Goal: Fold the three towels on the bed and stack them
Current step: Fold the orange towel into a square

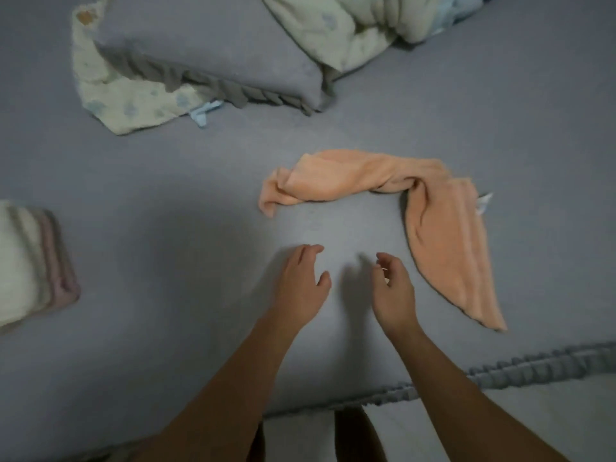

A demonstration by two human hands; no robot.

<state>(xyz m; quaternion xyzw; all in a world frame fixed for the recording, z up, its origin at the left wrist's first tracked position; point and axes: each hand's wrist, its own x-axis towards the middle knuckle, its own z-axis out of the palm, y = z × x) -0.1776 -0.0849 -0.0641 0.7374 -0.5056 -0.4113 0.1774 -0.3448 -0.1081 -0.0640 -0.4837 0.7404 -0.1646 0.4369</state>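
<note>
An orange towel (pixel 443 228) lies crumpled and unfolded on the grey bed sheet (pixel 166 211), bent in an arc right of centre. At the left edge sits a stack of folded towels (pixel 30 265), a pale cream one on top of a pinkish one. My left hand (pixel 301 281) and my right hand (pixel 393 291) hover side by side over the bare sheet just below the orange towel, fingers loosely curled, holding nothing. The right hand is a short way left of the towel's lower tail.
A grey pillow (pixel 206 51) with a ruffled edge lies at the top, over a pale patterned blanket (pixel 110 95). A bunched quilt (pixel 333 25) fills the top right. The bed's ruffled front edge (pixel 500 371) runs beneath my forearms.
</note>
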